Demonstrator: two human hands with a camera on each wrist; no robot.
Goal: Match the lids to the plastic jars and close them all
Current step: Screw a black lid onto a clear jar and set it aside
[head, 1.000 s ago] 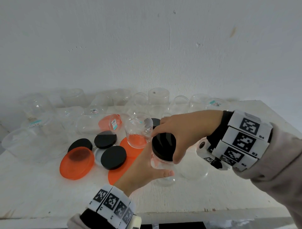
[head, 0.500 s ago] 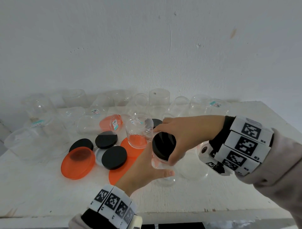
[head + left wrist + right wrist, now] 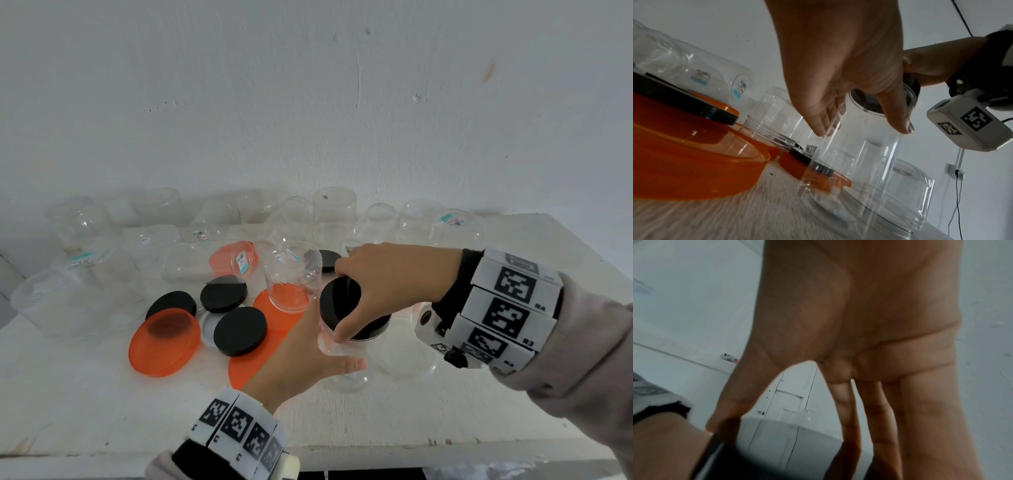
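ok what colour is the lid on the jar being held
Black: the lid under the right hand on the clear jar, clearest in the head view.

The white table (image 3: 85, 404) in front of me stands against the wall. Clear plastic jars (image 3: 334, 205) crowd its far edge, some upright, some on their sides. Nearer, loose lids lie together: an orange lid (image 3: 164, 337) at the left, black lids (image 3: 239, 330) just beside it, one partly over a flat orange lid (image 3: 250, 368). A clear jar (image 3: 291, 277) stands behind them.
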